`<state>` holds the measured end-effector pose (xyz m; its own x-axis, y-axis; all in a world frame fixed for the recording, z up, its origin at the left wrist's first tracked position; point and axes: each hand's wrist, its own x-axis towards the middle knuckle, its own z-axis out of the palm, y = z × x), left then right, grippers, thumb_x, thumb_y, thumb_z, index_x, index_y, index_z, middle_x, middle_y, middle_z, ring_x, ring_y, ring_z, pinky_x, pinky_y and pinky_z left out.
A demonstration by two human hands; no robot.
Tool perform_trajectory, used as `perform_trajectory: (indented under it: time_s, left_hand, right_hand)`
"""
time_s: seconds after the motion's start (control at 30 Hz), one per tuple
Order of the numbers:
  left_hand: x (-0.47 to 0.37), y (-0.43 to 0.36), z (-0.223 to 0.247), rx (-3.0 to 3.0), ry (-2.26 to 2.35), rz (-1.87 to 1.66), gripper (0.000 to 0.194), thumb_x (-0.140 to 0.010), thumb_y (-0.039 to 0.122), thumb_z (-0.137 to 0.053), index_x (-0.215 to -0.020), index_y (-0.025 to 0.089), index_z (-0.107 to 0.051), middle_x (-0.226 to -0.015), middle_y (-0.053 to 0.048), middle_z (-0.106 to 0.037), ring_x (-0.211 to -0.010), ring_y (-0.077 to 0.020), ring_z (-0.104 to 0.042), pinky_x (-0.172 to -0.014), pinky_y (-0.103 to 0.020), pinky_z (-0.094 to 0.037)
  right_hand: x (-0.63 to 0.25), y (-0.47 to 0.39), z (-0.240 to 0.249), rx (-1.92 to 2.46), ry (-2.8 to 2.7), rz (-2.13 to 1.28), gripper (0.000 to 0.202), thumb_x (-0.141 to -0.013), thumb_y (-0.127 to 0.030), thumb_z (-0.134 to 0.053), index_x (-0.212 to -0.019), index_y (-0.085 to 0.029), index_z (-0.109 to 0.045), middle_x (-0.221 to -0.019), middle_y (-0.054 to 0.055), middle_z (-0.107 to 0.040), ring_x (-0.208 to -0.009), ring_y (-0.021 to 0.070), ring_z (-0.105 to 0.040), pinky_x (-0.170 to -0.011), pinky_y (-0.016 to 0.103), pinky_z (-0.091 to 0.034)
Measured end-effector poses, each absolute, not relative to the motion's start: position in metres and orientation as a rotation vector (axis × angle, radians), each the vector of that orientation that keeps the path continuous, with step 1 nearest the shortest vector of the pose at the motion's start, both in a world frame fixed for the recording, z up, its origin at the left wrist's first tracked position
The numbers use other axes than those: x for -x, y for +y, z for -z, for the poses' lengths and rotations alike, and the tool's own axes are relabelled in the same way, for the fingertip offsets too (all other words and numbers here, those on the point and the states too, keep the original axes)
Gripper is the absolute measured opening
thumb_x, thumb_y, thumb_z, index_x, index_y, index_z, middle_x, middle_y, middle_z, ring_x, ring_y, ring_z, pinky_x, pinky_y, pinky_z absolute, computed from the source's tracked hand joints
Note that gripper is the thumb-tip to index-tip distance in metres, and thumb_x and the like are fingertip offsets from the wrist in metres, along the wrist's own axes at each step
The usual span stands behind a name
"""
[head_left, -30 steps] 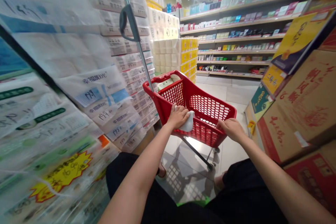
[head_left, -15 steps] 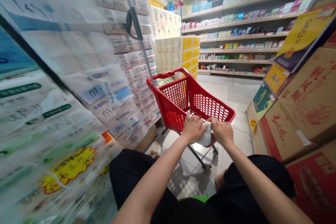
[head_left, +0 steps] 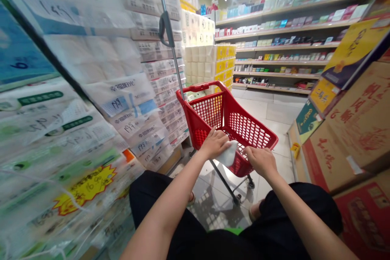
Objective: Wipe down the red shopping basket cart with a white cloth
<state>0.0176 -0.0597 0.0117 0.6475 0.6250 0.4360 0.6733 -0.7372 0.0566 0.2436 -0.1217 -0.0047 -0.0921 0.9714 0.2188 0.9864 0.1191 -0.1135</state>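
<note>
A red plastic shopping cart [head_left: 248, 124] stands in front of me, its near rim toward my knees. My left hand [head_left: 214, 144] presses a white cloth [head_left: 228, 154] against that near rim, its fingers bent over the edge. Just to the right, my right hand [head_left: 261, 160] grips the cart's rim near its right corner. The cloth hangs down the outside of the basket, between the two hands. A metal pole [head_left: 175, 57] with a grey clip rises from the cart's far left corner.
Stacked tissue packs [head_left: 137, 101] line the left side. Cardboard boxes [head_left: 359, 118] stand on the right. Stocked shelves [head_left: 283, 46] run across the back, behind yellow-and-white packs [head_left: 210, 63]. The tiled floor [head_left: 256, 107] shows around the cart.
My left hand has moved left along the near rim with the white cloth, away from my right hand. The view has shifted slightly, and the cart appears a little lower and further right.
</note>
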Motion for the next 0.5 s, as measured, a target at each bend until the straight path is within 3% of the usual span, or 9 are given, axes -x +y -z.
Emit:
perform_trajectory:
  time_s: [0.17,0.5]
  left_hand:
    - [0.009,-0.027,-0.014,2.653,-1.311,0.641,0.039,-0.1,0.046,-0.025,-0.109,0.024,-0.057,-0.131,-0.001,-0.051,-0.139,-0.0175,-0.028,-0.122,-0.045,-0.011]
    - [0.019,-0.022,-0.009,2.433,-1.463,0.714,0.035,-0.099,0.04,-0.029,-0.117,0.025,-0.056,-0.14,0.0,-0.049,-0.144,-0.0182,-0.023,-0.123,-0.049,-0.005]
  right_hand:
    - [-0.238,-0.13,0.004,1.927,-2.221,0.182,0.045,-0.098,-0.031,-0.023,-0.084,-0.023,-0.065,-0.075,0.003,-0.069,-0.073,0.0175,-0.058,-0.07,0.032,-0.024]
    - [-0.216,-0.162,0.003,1.765,-2.249,0.268,0.04,-0.098,-0.035,-0.031,-0.074,-0.022,-0.06,-0.068,0.001,-0.065,-0.07,0.0165,-0.054,-0.07,0.033,-0.021]
